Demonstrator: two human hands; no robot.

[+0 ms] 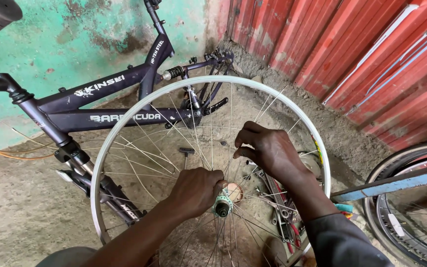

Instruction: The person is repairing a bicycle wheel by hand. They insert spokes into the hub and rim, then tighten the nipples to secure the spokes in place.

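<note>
Silver-coloured metal makes up the round spoked bicycle wheel rim [139,103], which I see standing upright in the centre of the head view, over the dusty concrete floor [21,207]. At its centre sits the small metal wheel hub [222,206]. My left hand [196,190] is closed in a fist on the spokes just beside that hub, touching it. My right hand [268,148] is higher and to the right, fingers [245,140] curled and pinched shut on a thin steel spoke [232,165]. Behind the wheel lies the dark purple bicycle frame [109,106], against the flaking green painted wall [75,34]. Red corrugated metal sheeting [352,49] fills the upper right. Loose hand tools [280,207] lie on the floor behind the spokes. A second tyred wheel [411,207] stands at the right edge
</note>
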